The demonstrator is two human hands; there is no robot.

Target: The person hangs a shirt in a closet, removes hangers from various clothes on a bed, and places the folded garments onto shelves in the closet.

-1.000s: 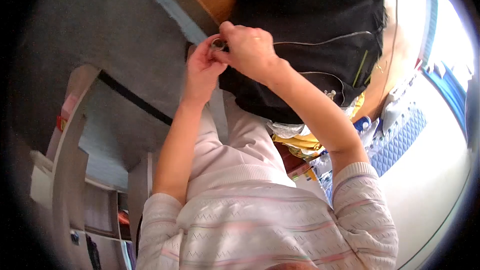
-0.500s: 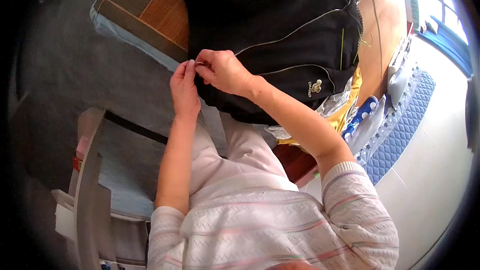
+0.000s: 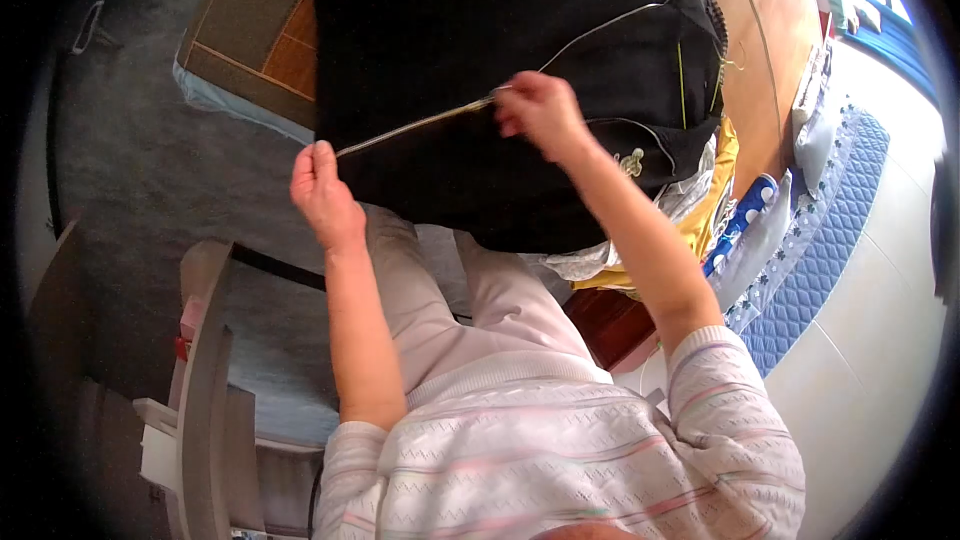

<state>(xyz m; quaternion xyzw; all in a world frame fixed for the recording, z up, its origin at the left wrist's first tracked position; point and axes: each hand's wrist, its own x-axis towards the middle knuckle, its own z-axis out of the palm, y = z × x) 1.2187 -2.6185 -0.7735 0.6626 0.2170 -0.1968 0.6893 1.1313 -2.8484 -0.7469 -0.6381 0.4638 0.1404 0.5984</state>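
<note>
A large black garment (image 3: pixel 430 30) with a small light logo lies spread out in front of me. Over it runs a thin pale cord (image 3: pixel 415 126), drawn straight between my hands. At the garment's near left edge, my left hand (image 3: pixel 328 202) pinches one end of this cord between thumb and fingers. My right hand (image 3: pixel 543 115), slightly blurred, is closed around the cord farther right, above the cloth. Beyond it the cord goes on in a loose curve over the fabric. A short yellow-green line (image 3: pixel 681 85) shows on the garment at the right.
Yellow cloth (image 3: pixel 712 180) and white cloth hang below the garment's right side. A blue polka-dot item (image 3: pixel 740 223) and a blue quilted mat (image 3: pixel 830 240) lie farther right. At lower left stands a grey-white piece of furniture (image 3: pixel 205 360).
My hands were together at the garment's left edge. The right hand has pulled away to the right, and the left has shifted left, with the cord now taut between them.
</note>
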